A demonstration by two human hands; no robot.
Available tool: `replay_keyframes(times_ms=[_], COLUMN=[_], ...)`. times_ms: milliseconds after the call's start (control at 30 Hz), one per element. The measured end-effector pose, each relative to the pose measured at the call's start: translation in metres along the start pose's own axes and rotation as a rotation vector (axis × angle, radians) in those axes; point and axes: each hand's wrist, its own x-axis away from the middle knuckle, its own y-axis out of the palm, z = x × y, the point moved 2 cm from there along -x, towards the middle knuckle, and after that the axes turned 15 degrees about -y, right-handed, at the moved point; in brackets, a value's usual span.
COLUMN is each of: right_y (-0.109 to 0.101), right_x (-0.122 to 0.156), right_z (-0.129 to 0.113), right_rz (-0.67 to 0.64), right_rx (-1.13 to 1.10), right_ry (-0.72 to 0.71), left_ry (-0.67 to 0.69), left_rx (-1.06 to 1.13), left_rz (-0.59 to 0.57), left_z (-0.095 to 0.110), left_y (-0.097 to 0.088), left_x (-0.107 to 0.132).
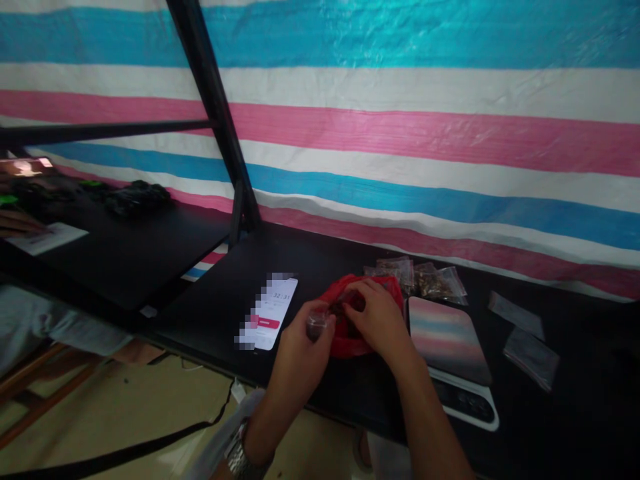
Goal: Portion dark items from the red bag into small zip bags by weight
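My left hand [306,347] is closed around a small clear plastic bag [317,324] with dark contents, held at the edge of a red plastic bag [350,337] on the black table. My right hand [375,319] rests on top of the red bag with its fingers curled and pinched into the opening; what they hold is hidden. A wristwatch [241,453] sits on my left wrist.
A phone [270,313] lies screen-up left of my hands. A digital scale [453,353] stands to the right. Several filled small clear bags [425,277] lie behind the red bag; empty flat bags [530,353] lie far right. A black metal frame post [220,120] rises behind. Another person's arm [17,223] shows far left.
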Motion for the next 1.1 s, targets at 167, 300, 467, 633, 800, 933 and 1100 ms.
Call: replay_keyframes(times_ms=[167, 300, 467, 633, 800, 933, 1100], right_y=[0.001, -0.001, 0.0, 0.007, 0.001, -0.009, -0.016], right_x=[0.003, 0.004, 0.001, 0.0, 0.005, 0.014, 0.019], right_z=[-0.004, -0.005, -0.004, -0.009, -0.01, -0.007, -0.003], right_rz=[-0.041, -0.052, 0.029, 0.018, -0.062, -0.118, -0.126], right_rx=[-0.11, -0.063, 0.094, 0.045, -0.105, -0.193, -0.167], right_ry=[-0.036, -0.02, 0.036, 0.029, 0.006, 0.011, 0.031], left_ry=[-0.069, -0.131, -0.131, -0.136, -0.203, -0.235, -0.192], left_rx=[0.236, 0.346, 0.343, 0.375, 0.544, 0.64, 0.607], left_rz=[0.037, 0.044, 0.029, 0.033, -0.037, -0.058, -0.023], left_z=[0.001, 0.0, 0.001, 0.0, -0.003, -0.002, 0.003], left_y=[0.0, -0.003, -0.003, -0.001, 0.005, 0.008, 0.005], left_x=[-0.006, -0.01, -0.011, -0.013, -0.015, -0.015, -0.012])
